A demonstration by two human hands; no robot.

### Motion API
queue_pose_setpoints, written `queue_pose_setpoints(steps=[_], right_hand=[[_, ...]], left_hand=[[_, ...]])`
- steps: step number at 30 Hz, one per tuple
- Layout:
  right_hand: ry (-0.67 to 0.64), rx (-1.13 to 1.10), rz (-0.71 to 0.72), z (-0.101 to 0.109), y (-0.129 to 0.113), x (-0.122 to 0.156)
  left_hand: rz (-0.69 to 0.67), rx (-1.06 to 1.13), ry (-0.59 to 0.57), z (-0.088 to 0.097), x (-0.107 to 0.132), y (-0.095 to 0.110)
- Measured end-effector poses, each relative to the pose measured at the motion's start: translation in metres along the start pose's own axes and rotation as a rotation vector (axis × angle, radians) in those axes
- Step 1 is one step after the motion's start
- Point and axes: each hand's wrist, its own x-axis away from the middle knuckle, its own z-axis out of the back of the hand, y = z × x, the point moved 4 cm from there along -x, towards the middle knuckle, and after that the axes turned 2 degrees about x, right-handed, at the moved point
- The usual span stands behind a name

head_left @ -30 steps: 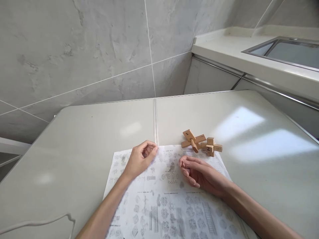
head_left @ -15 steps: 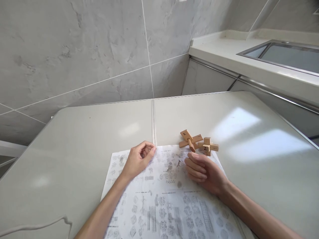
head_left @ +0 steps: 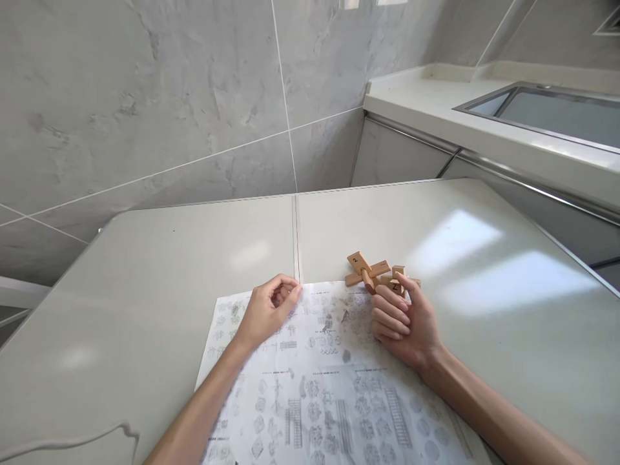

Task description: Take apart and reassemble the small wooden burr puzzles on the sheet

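My left hand [head_left: 271, 309] rests on the top edge of the printed sheet [head_left: 281, 361], fingers curled in and thumb tip against them, with nothing visible inside. On the right of the sheet, my right hand [head_left: 404, 323] has its fingers folded and its thumb raised. Nothing shows in it. Just beyond, a wooden interlocking puzzle [head_left: 398, 286] marked 2 is partly covered by the raised thumb; whether they touch I cannot tell. Left of it, a second wooden puzzle [head_left: 361, 263] of crossed numbered sticks lies at the sheet's upper edge.
The pale table [head_left: 232, 245] has a seam running down its middle. A cord [head_left: 68, 443] lies at the lower left. Behind stands a grey tiled wall [head_left: 194, 97]. A counter [head_left: 421, 97] with a metal-framed recess is at the upper right.
My right hand has shifted slightly right and turned, its thumb now lifted in front of the right-hand puzzle. My left hand and the puzzles stay put; the view has shifted a little.
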Motion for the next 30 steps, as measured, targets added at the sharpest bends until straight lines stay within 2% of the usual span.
queue_pose_setpoints(steps=[15,23,30], right_hand=[[0.032,-0.028,0.039,0.0034,-0.0053,-0.001],[0.001,0.075,0.069,0.0049,-0.0057,-0.0013],[0.07,0.268,0.161,-0.0012,-0.0043,0.004]], left_hand=[[-0.004,0.016,-0.005,-0.0001,-0.0002,-0.0014],[-0.009,0.01,-0.001,-0.0006,0.0005,-0.0005],[-0.011,0.008,0.003,-0.0006,0.0004,-0.0011]])
